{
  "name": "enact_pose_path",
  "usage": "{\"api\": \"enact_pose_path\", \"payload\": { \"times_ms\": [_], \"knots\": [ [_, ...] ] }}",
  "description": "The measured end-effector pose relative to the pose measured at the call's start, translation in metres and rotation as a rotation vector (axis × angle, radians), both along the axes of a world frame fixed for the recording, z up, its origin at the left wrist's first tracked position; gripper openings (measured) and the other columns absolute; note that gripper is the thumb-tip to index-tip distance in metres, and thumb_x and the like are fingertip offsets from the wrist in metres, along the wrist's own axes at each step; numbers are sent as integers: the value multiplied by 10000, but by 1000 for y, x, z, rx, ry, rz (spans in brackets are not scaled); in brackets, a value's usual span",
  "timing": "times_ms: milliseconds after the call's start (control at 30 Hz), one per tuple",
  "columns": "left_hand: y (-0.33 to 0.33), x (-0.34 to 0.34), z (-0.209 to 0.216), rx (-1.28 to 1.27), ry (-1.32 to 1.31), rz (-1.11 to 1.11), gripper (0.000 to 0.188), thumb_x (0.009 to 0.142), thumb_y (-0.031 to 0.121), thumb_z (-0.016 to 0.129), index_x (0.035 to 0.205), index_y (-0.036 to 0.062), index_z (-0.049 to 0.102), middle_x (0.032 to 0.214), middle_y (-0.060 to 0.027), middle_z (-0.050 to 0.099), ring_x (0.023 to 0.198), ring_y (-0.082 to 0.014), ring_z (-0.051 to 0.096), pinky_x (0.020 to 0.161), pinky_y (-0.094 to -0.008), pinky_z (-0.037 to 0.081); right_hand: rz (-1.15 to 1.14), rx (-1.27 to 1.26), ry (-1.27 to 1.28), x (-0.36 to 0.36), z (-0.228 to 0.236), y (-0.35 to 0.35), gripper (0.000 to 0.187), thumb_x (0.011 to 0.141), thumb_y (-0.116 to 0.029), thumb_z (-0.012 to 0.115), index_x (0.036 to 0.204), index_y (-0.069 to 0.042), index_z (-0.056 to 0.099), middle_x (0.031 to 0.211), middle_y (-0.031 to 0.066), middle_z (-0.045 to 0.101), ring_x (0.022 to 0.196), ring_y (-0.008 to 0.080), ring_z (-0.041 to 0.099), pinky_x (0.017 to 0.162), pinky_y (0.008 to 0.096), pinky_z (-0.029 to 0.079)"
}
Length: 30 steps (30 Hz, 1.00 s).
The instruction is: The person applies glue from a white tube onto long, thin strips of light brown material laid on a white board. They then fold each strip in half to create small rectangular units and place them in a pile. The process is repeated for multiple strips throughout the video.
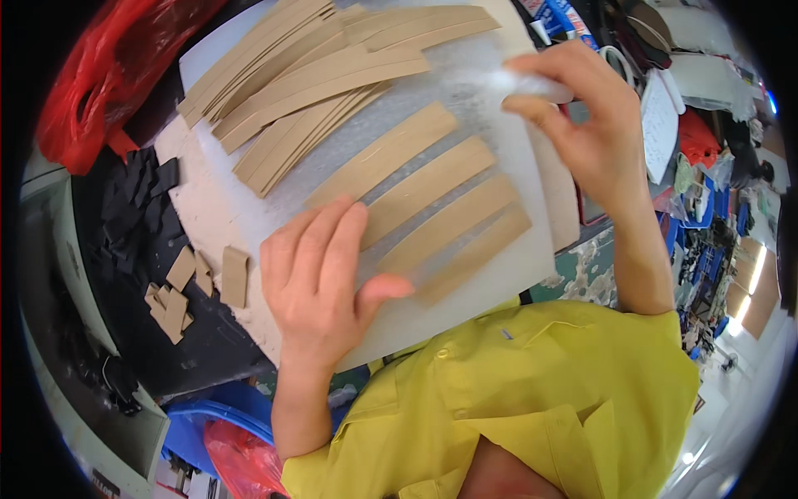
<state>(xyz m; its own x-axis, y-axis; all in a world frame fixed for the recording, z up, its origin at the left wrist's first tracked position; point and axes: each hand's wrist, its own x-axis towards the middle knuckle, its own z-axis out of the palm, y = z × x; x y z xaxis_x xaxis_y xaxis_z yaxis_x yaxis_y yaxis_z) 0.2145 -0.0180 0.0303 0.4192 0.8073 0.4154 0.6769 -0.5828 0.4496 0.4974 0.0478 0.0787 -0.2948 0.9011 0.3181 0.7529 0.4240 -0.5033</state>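
Note:
On a whitish translucent board [465,324], several tan curved strips [432,179] lie side by side with narrow gaps between them. My left hand [316,274] rests flat over their left ends, fingers stretched out and thumb apart. Off the strips' upper right, my right hand [582,116] pinches a small whitish, translucent, bottle-like thing [540,86] between thumb and fingers. Blur and glare hide its tip. A pile of more tan strips [324,79], overlapping and fanned out, covers the far part of the board.
Short folded tan pieces [235,277] and a heap of black pieces [137,208] lie left of the board. A red plastic bag [108,83] sits at far left. Below the table edge stands a blue bin [220,407] with a red bag. A blue-and-white tube [573,23] lies far right.

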Motion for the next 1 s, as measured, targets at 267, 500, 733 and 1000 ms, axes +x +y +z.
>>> {"api": "enact_pose_path", "payload": {
  "times_ms": [267,500,733,1000],
  "knots": [
    [-29,3,17,-41,-287,71,210,820,14,765,1025,5,718,878,-112,674,732,-277,598,632,-350,478,-249,-330,719,48,-66,30,223,912,-37,701,1124,-15,633,988,-22,662,893,61,627,804,253,514],
    [-75,24,17,-210,-129,125,292,736,76,848,1002,50,732,913,-78,666,717,-246,538,640,-333,435,-164,221,-206,33,-32,-80,203,812,-62,807,976,-41,690,886,54,705,866,210,689,792,314,506],
    [-81,47,9,-123,-105,208,268,741,51,842,980,60,722,911,-49,665,761,-235,527,693,-330,415,-274,154,-40,-11,-43,-133,305,734,-60,834,1017,-51,719,869,39,684,822,224,658,741,328,454],
    [-87,54,15,-201,-293,233,246,724,-65,809,911,21,675,824,-75,657,642,-232,553,571,-329,433,-94,-156,116,-18,-6,-135,226,783,54,770,997,-5,724,835,111,668,758,248,659,679,306,529]
  ]
}}
